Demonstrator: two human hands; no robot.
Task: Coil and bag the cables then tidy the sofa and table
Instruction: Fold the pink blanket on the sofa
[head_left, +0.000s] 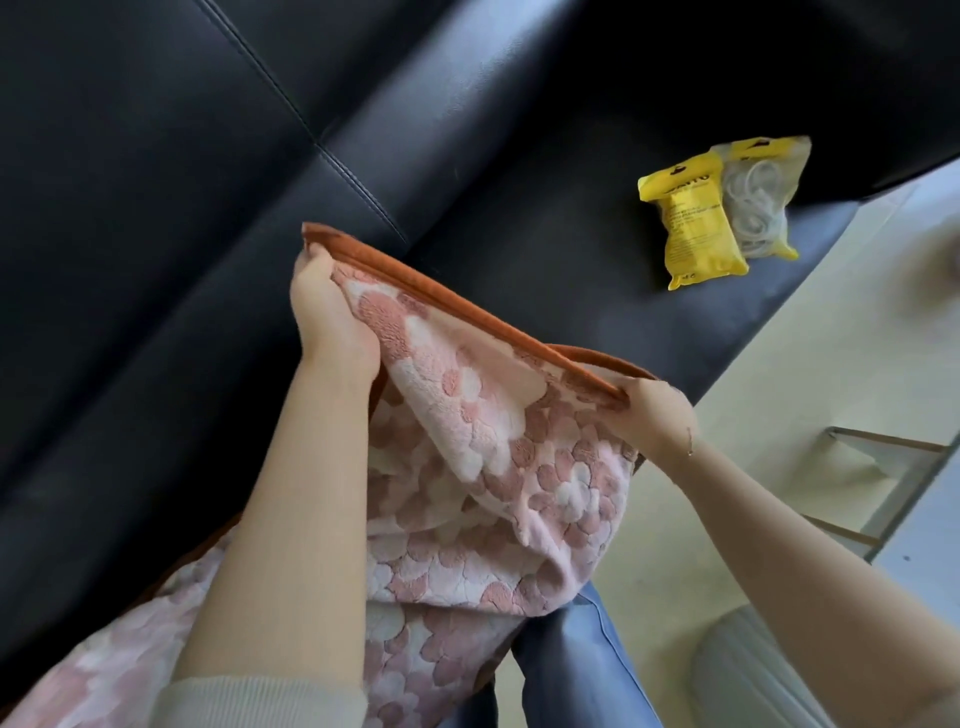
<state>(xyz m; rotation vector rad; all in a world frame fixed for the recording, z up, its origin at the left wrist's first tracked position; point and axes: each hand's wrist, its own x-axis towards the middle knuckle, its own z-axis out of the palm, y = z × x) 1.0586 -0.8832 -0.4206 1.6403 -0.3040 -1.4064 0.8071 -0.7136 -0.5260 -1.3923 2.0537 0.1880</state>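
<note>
We record the left hand (327, 312) with fingers curled, pinching the rust-trimmed edge of a pink floral fleece blanket (467, 467) held over the black leather sofa (182, 182). The right hand (654, 415) pinches the same trim. Two yellow plastic cable bags (717, 208) lie touching near the seat's front edge.
</note>
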